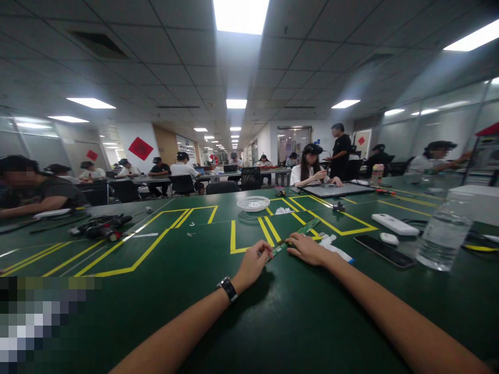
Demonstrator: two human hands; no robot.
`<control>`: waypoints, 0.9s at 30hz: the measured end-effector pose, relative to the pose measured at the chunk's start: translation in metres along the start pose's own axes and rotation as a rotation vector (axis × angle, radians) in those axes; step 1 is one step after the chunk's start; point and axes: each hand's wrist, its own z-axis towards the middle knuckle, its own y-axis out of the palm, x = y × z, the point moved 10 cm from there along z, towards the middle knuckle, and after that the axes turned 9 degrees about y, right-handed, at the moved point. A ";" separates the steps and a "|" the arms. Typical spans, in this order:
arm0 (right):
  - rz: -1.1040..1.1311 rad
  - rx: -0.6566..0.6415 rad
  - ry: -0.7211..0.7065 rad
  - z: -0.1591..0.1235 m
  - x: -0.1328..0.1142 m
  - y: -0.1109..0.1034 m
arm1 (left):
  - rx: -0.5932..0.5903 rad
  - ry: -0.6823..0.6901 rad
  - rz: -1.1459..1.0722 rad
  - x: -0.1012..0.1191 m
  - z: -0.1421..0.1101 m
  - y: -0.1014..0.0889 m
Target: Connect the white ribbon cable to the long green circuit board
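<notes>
On the green tabletop (265,322), a strip (278,250) is pinched mid-frame by the left hand (254,261), overlaid by the right hand (307,249), its grip unclear; above, one basket (253,209); right, one bottle (444,239).

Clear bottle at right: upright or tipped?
Upright. The clear bottle stands with its round base on the green table, its body rising beside the black phone.
</notes>
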 end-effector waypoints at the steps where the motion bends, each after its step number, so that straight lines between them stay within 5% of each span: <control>1: 0.007 0.001 -0.014 0.000 -0.005 0.000 | 0.019 0.005 0.008 0.000 0.000 -0.002; 15: -0.017 0.021 -0.124 -0.009 -0.054 -0.021 | 0.075 0.003 0.071 -0.007 0.001 -0.010; 22: -0.174 0.116 0.301 -0.005 -0.017 -0.023 | 0.070 -0.007 0.101 -0.010 0.002 -0.010; 27: -0.178 0.019 0.355 -0.004 -0.007 -0.008 | 0.056 -0.037 0.090 -0.015 0.002 -0.008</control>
